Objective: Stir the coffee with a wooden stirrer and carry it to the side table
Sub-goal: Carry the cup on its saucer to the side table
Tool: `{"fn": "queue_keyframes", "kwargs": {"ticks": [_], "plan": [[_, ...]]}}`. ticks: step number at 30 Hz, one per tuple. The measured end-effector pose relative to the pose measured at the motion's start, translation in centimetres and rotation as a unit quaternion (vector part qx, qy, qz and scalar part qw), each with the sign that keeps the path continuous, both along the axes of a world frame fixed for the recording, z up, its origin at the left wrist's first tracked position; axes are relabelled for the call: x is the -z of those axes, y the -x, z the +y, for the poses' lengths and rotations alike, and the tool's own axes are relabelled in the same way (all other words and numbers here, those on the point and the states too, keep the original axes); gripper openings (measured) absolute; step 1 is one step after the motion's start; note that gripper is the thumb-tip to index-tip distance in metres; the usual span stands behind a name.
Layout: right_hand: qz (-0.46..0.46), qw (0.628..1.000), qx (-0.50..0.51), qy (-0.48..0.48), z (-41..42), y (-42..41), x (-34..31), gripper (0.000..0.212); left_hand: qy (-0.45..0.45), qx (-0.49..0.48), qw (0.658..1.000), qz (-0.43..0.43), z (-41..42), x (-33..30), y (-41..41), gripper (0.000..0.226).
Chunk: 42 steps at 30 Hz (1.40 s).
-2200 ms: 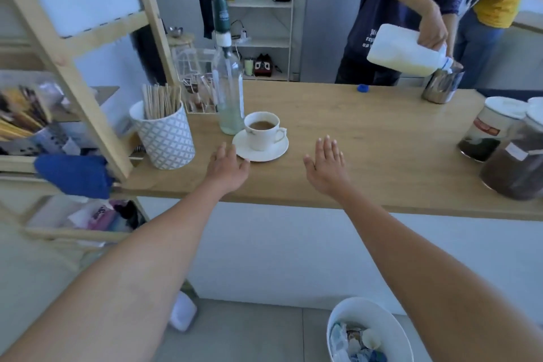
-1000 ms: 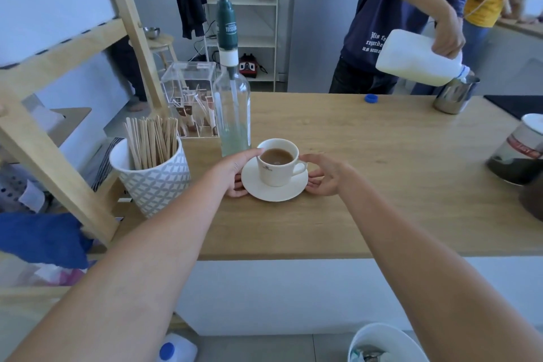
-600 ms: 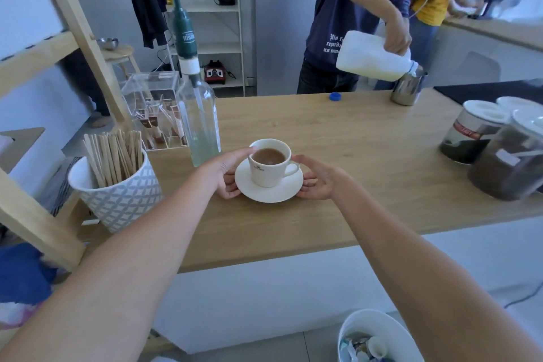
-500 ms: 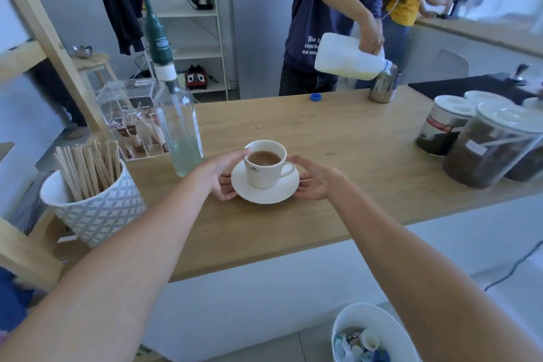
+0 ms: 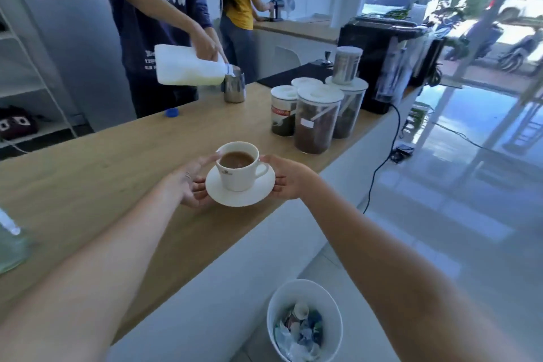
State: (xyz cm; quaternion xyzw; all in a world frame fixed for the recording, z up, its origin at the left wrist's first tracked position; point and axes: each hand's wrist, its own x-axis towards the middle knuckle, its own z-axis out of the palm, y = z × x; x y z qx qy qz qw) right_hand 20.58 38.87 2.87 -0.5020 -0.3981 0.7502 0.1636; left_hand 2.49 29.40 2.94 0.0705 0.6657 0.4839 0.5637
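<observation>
A white cup (image 5: 238, 173) holding brown coffee (image 5: 236, 159) stands on a white saucer (image 5: 235, 198). My left hand (image 5: 188, 185) grips the saucer's left rim, thumb against the cup. On the other side my right hand (image 5: 289, 178) holds the right rim, fingers under it. The saucer is raised over the front part of the wooden counter (image 5: 88, 173). No wooden stirrer shows in this view.
Several lidded jars (image 5: 318, 117) stand on the counter to the right, with a black machine (image 5: 385, 64) behind. Across the counter a person pours from a white milk jug (image 5: 188, 69) into a steel pitcher (image 5: 234, 88). A white bin (image 5: 304, 320) sits on the floor below. Tiled floor (image 5: 440, 214) spreads right.
Both hands went from lying flat on the counter to gripping the saucer. The view has swung right, and the stirrer pot and bottle have left the frame.
</observation>
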Motion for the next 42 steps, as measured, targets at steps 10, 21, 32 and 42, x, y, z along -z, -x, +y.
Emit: {"fn": "queue_keyframes", "kwargs": {"ticks": [10, 21, 32, 42], "plan": [[0.024, 0.989, 0.149, 0.011, 4.0, -16.8, 0.2, 0.025, 0.009, 0.153, 0.988, 0.006, 10.8, 0.6, -14.2, 0.088], [0.043, 0.947, 0.317, 0.017, 4.2, -38.9, 2.4, 0.033, 0.024, 0.327, 0.945, 0.002, 17.7, 1.8, -35.9, 0.09], [0.025, 0.876, 0.482, 0.005, -1.3, -59.3, 2.8, 0.03, 0.028, 0.496, 0.868, 0.011, 18.2, 1.7, -58.8, 0.072], [0.007, 0.779, 0.627, 0.006, -7.3, -73.9, 2.1, 0.029, 0.023, 0.641, 0.767, 0.022, 17.7, 1.3, -78.0, 0.074]]}}
